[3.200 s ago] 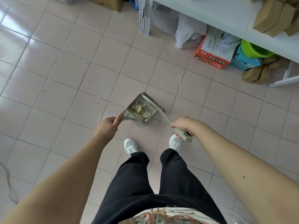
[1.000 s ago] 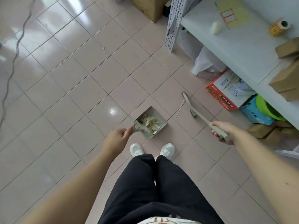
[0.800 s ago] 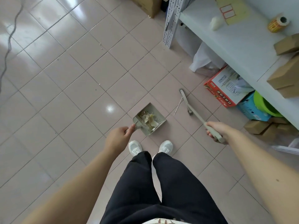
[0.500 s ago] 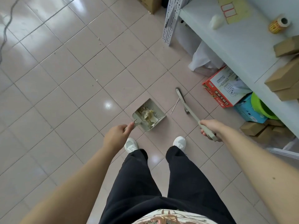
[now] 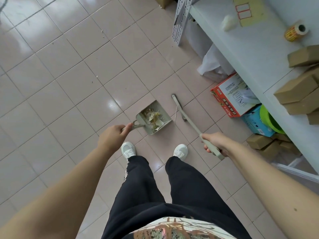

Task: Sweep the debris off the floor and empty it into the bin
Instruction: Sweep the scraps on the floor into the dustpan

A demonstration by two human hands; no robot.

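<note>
Above the floor (image 5: 72,94), just in front of your shoes, your left hand (image 5: 112,137) has its fingers closed around the handle of the dustpan (image 5: 152,118), which is full of scraps (image 5: 154,117). Your right hand (image 5: 214,144) has its fingers wrapped tight around the broom (image 5: 187,118), whose head touches the floor beside the dustpan. A thin stick (image 5: 175,114) lies between them.

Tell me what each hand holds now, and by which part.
The left hand holds the dustpan by its handle. The right hand holds the broom near the top end of its handle.
</note>
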